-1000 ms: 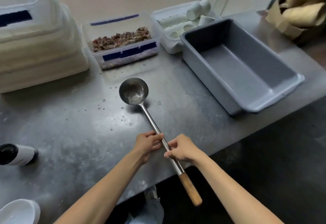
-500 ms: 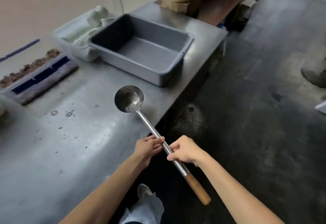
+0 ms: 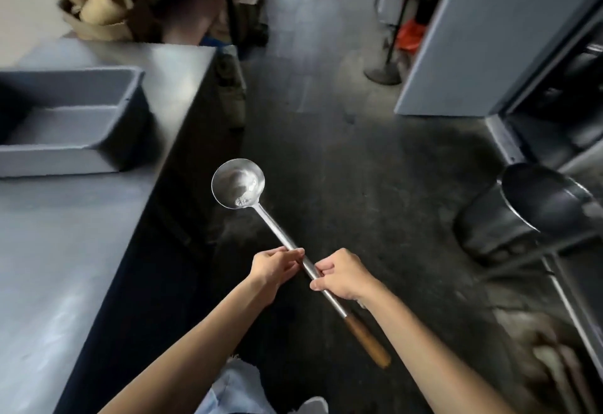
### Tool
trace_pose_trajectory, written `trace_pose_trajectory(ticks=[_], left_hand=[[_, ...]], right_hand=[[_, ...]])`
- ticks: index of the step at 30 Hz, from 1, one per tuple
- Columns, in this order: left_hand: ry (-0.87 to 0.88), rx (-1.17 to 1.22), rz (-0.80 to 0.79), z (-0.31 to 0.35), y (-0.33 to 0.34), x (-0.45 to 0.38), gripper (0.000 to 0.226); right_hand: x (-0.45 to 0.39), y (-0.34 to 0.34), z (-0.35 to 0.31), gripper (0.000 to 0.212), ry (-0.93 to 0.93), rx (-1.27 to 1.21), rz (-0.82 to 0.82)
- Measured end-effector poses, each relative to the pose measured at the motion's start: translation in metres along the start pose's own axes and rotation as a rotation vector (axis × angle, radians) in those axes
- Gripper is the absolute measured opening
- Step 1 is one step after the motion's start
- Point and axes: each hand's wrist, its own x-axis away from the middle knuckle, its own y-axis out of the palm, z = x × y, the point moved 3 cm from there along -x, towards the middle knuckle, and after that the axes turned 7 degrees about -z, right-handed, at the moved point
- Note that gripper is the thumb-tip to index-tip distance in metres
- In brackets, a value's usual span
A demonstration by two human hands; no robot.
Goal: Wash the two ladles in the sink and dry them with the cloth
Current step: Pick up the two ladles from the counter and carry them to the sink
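A long steel ladle [image 3: 237,183] with a wooden grip at its near end is held out over the dark floor, its bowl facing up with some white residue inside. My left hand [image 3: 272,266] pinches the metal shaft from the left. My right hand [image 3: 342,275] grips the shaft just below it, above the wooden part. No second ladle, sink or cloth is in sight.
A steel worktable [image 3: 65,250] runs along the left with a grey plastic tub [image 3: 65,126] on it. A black pot [image 3: 535,208] stands low on the right beside a metal frame. A grey cabinet door [image 3: 483,38] and a stand base [image 3: 383,74] lie ahead.
The view has swung right, away from the worktable toward the floor and aisle. The ladle, lifted off the table, now hangs over the floor, both hands still on its shaft.
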Motion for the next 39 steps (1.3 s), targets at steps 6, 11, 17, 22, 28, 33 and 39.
trace_pose_trajectory(ticks=[6,11,17,22,28,33,39], left_hand=[[-0.036,-0.218,-0.232,-0.052,0.130,0.005,0.014],[-0.058,-0.387,-0.352,-0.087,0.217,0.009,0.012],[-0.121,-0.608,-0.533,-0.131,0.326,0.017,0.011],[-0.164,-0.774,-0.635,-0.171,0.420,0.020,0.015],[-0.220,-0.829,-0.748,-0.223,0.542,0.013,0.009],[-0.276,-0.841,-0.817,-0.252,0.637,0.009,0.009],[-0.302,-0.928,-0.940,-0.277,0.727,0.004,0.016]], right_hand=[[0.076,-0.052,0.114,0.030,0.113,-0.180,0.175],[0.132,-0.078,0.183,0.023,0.187,-0.352,0.291],[0.184,-0.098,0.273,0.042,0.237,-0.577,0.450],[0.226,-0.123,0.340,0.028,0.286,-0.756,0.572],[0.261,-0.173,0.421,0.020,0.352,-0.939,0.696],[0.286,-0.226,0.478,0.020,0.426,-1.115,0.736],[0.306,-0.274,0.525,0.018,0.458,-1.234,0.829]])
